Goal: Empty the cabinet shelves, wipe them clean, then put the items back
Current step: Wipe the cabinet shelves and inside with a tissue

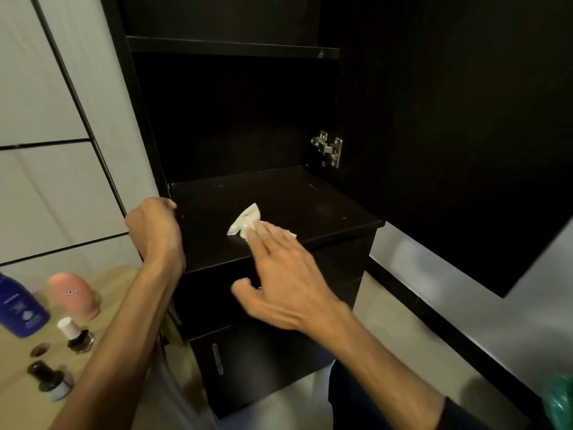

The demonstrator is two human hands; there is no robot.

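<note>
A dark cabinet stands open, and its lower shelf [279,193] is bare apart from a crumpled white cloth [245,220]. My right hand [285,274] lies flat with straight fingers pressing on the near part of the cloth, close to the shelf's front edge. My left hand [155,231] grips the cabinet's left side panel at shelf height, fingers curled round its edge. An upper shelf [232,48] above looks bare in the dark. The items from the cabinet stand on a wooden surface at the lower left.
The cabinet door [465,135] hangs open to the right on a metal hinge [328,147]. On the wooden surface [117,283] are a blue bottle [18,308], a pink roll-on [76,296] and small nail polish bottles [76,336]. A lower door with a handle [218,358] sits beneath.
</note>
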